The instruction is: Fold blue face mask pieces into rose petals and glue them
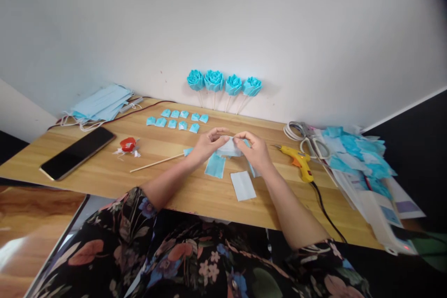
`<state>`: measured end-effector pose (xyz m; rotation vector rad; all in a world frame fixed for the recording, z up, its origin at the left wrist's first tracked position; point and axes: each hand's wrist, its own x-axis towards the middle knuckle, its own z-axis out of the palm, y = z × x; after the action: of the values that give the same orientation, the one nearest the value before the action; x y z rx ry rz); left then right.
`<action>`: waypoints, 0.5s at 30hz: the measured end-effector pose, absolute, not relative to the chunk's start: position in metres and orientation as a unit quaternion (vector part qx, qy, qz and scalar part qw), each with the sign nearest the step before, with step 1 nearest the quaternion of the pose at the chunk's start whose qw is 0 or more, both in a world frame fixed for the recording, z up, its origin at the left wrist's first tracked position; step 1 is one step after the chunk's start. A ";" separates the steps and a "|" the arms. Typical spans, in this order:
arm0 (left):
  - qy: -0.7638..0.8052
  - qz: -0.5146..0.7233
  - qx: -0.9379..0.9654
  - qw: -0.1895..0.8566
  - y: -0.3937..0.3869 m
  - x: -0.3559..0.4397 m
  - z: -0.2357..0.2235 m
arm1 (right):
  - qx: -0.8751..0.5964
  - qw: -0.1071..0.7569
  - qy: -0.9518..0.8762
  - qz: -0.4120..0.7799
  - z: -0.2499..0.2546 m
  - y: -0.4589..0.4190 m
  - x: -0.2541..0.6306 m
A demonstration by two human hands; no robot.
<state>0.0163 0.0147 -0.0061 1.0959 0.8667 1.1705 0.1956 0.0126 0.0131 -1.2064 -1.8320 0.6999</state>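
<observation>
Between my hands is a pale piece of mask fabric (228,147), pinched at its top edge. My left hand (209,143) grips its left side with thumb and fingers, and my right hand (254,148) pinches the right side close by. Below them lie a blue fabric rectangle (215,166) and a whitish fabric rectangle (243,186). Another blue strip shows partly behind my right hand. To the left of my left wrist rests a thin wooden stick (157,163) with blue fabric at its tip, partly hidden by the arm.
Blue fabric roses (213,81) on sticks lean against the wall. Small folded blue petals (172,124) lie in two rows. A yellow glue gun (296,160), scissors (314,146) and fabric scraps (359,149) are at right; a phone (77,152), red item (128,144) and face masks (103,102) at left.
</observation>
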 end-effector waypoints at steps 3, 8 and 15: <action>0.371 0.488 0.489 0.620 0.014 0.017 -0.005 | -0.477 0.421 -0.735 0.233 0.014 0.012 0.196; 0.378 0.464 0.541 0.591 0.015 0.018 -0.015 | -0.452 0.439 -0.761 0.154 0.008 0.013 0.197; 0.424 0.467 0.670 0.393 0.014 0.009 0.001 | -0.417 0.495 -0.759 0.070 0.005 0.013 0.200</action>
<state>0.0090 0.0139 0.0012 1.6994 1.0750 1.1849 0.2002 0.0133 0.0053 -1.0106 -1.8404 0.1707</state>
